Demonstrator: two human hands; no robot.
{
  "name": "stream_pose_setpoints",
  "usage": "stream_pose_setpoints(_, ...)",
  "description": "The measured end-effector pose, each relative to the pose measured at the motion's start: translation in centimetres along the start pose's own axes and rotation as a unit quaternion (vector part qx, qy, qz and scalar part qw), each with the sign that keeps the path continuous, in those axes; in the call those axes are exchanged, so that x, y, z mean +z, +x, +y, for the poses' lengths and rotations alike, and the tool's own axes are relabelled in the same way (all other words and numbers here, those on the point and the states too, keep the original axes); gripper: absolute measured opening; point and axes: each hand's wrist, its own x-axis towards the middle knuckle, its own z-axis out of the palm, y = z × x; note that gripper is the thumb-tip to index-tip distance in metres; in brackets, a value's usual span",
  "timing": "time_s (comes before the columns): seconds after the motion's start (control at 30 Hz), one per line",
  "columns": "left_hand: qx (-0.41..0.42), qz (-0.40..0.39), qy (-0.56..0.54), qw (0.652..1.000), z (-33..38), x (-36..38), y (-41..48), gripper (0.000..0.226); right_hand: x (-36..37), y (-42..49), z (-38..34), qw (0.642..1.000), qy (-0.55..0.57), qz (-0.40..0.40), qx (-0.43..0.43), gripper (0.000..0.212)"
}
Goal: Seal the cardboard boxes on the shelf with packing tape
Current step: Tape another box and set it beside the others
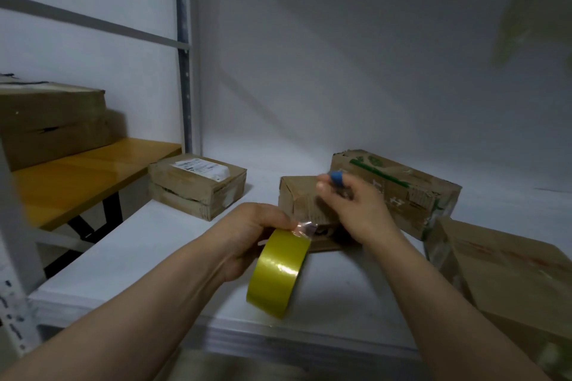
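Four cardboard boxes [198, 189] sat on the shelf [154, 241], seemingly none sealed yet. The fingers of your left hand [247, 232] gripped the yellow tape roll [278, 272] at lower centre, its loose end peeled toward the middle box [297, 195]; the fingers of your right hand [356, 210] pinched a small blue item [335, 179], blurred.

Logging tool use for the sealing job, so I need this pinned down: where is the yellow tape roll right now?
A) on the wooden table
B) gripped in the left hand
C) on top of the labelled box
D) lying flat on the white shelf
B: the left hand grips the yellow tape roll and holds it on edge, with a clear strip peeled from its top.
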Motion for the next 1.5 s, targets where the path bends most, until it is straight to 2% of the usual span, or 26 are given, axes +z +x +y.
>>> stream_pose_setpoints(0.07,0.035,0.014,0.016,0.999,0.1,0.3,-0.2,0.003,-0.5,-0.7,-1.0,0.995,0.071,-0.056,0.051,0.03)
stream_pose_setpoints(0.13,0.065,0.043,0.033,0.996,0.1,0.5,-0.5,0.011,-0.9,-1.3,-1.9,0.99,0.018,-0.125,0.067,0.041)
stream_pose_setpoints(0.2,0.099,0.073,0.06,0.991,0.0,0.6,-0.7,0.012,-0.9,-1.7,-2.5,0.986,-0.037,-0.148,0.067,0.034)
stream_pose_setpoints(0.27,0.149,0.09,0.113,0.978,-0.2,0.8,-1.1,0.012,-0.9,-1.9,-2.8,0.987,-0.058,-0.135,0.057,0.018)
stream_pose_setpoints(0.33,0.219,0.122,0.229,0.941,-0.5,1.4,-1.8,0.014,-1.0,-2.2,-3.0,0.987,-0.09,-0.129,0.044,0.011)
stream_pose_setpoints(0.4,0.283,0.192,0.381,0.859,-0.7,2.0,-2.4,0.023,-1.0,-2.9,-3.2,0.986,-0.103,-0.125,0.036,0.011)
stream_pose_setpoints(0.43,0.298,0.212,0.42,0.83,-0.9,2.1,-2.6,0.031,-1.0,-3.3,-3.3,0.987,-0.1,-0.124,0.031,0.01)
stream_pose_setpoints(0.47,0.282,0.196,0.426,0.837,-1.1,1.9,-2.7,0.045,-1.1,-3.8,-3.3,0.988,-0.095,-0.121,0.023,0.008)
stream_pose_setpoints(0.53,0.178,0.054,0.319,0.929,-1.1,1.3,-3.0,0.083,-1.5,-4.5,-3.5,0.991,-0.084,-0.107,0.006,0.005)
stream_pose_setpoints(0.57,0.128,-0.026,0.257,0.957,-1.3,1.1,-3.2,0.093,-1.7,-4.7,-3.5,0.992,-0.078,-0.1,0.004,0.006)
stream_pose_setpoints(0.63,0.091,-0.119,0.211,0.966,-1.8,1.2,-3.5,0.089,-2.3,-5.2,-3.7,0.994,-0.055,-0.092,0.007,0.008)
stream_pose_setpoints(0.67,0.09,-0.122,0.207,0.967,-2.2,1.4,-3.6,0.087,-2.5,-5.5,-3.8,0.995,-0.043,-0.094,0.009,0.009)
stream_pose_setpoints(0.73,0.097,-0.071,0.215,0.969,-2.6,2.0,-3.7,0.094,-2.8,-6.0,-4.1,0.994,-0.025,-0.102,0.013,0.008)
stream_pose_setpoints(0.8,0.105,0.002,0.271,0.957,-2.8,2.4,-3.4,0.106,-3.0,-6.4,-4.5,0.995,-0.017,-0.098,0.015,0.006)
stream_pose_setpoints(0.93,0.165,0.081,0.342,0.922,-2.7,3.0,-3.8,0.102,-3.2,-7.2,-5.2,0.996,0.004,-0.091,0.009,0.009)
stream_pose_setpoints(1.13,0.238,0.133,0.354,0.895,-2.4,3.2,-4.3,0.103,-3.1,-7.4,-6.0,0.992,0.022,-0.106,0.063,0.017)
stream_pose_setpoints(1.33,0.333,0.192,0.418,0.823,-2.7,3.4,-4.4,0.108,-3.1,-6.6,-6.5,0.982,0.034,-0.088,0.163,0.036)
stream_pose_setpoints(1.4,0.337,0.195,0.435,0.812,-2.9,3.3,-4.0,0.108,-3.1,-6.4,-6.8,0.98,0.015,-0.081,0.182,0.031)
stream_pose_setpoints(1.5,0.32,0.193,0.444,0.814,-3.2,3.3,-3.2,0.109,-2.8,-6.3,-7.0,0.984,-0.01,-0.035,0.175,0.031)
